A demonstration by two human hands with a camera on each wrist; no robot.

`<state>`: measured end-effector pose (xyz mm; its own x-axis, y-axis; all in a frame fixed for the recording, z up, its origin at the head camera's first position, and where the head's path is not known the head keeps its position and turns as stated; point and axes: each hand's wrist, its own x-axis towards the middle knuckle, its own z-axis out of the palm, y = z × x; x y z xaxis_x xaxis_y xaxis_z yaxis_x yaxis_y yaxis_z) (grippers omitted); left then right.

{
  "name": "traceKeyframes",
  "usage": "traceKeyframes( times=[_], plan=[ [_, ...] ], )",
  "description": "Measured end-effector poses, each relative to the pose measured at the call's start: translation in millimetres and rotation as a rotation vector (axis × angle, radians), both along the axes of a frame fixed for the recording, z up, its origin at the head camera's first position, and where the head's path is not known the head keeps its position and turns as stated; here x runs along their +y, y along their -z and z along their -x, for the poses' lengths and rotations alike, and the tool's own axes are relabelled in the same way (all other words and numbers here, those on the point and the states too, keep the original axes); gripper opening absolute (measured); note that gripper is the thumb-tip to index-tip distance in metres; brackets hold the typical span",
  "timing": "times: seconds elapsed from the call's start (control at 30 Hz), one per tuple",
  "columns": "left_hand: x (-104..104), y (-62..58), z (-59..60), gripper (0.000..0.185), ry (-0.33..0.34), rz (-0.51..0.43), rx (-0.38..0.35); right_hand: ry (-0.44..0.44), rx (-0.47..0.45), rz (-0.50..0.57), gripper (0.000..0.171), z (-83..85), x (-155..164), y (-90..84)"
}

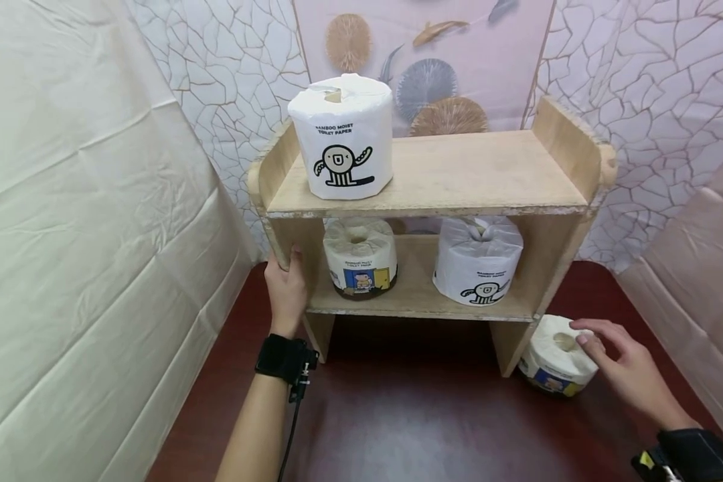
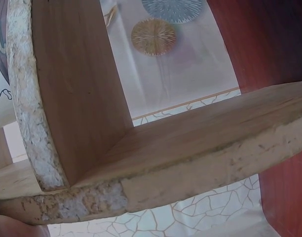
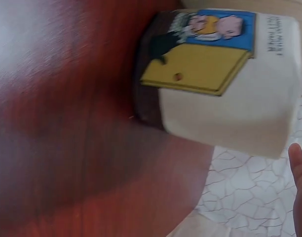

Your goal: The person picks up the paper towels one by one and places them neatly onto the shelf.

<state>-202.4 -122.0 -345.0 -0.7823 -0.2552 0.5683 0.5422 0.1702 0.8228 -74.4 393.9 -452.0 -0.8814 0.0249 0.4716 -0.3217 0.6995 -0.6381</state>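
While the left hand (image 1: 286, 289) presses flat against the left side panel of the wooden shelf (image 1: 458, 175), fingers straight and pointing up with the forearm running straight up from below, it seems to be steadying the unit on the dark red table (image 1: 397, 415). On the top board stands a white wrapped roll (image 1: 342, 136), and the lower board holds a cream roll (image 1: 360, 257) beside a second white roll (image 1: 478, 258), all upright with cores up. At the shelf's right foot a fourth roll (image 1: 557, 355) sits on the table; the right hand (image 1: 623, 368) hovers over it, fingers loosely spread, fingertips just reaching its top, wrist angled inward, nothing gripped.
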Motion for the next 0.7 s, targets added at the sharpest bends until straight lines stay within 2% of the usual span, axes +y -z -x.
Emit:
traceKeyframes(
  times=[0.13, 0.37, 0.57, 0.7],
  plan=[
    [0.9, 1.2, -0.6, 0.025, -0.003, -0.003, -0.004, 0.005, -0.020, -0.016, 0.021, -2.5, 4.4, 9.2],
    [1.4, -1.0, -3.2, 0.028, -0.011, -0.016, 0.014, 0.000, 0.036, -0.016, 0.020, -3.0, 10.3, 21.0],
    [1.4, -2.3, -2.1, 0.028, -0.011, 0.001, 0.037, -0.037, 0.029, -0.043, 0.021, -3.5, 19.6, 24.9],
    [1.3, -2.2, -2.4, 0.025, -0.025, 0.008, 0.043, -0.094, 0.072, -0.106, 0.028, -2.5, 23.8, 29.0]
  ],
)
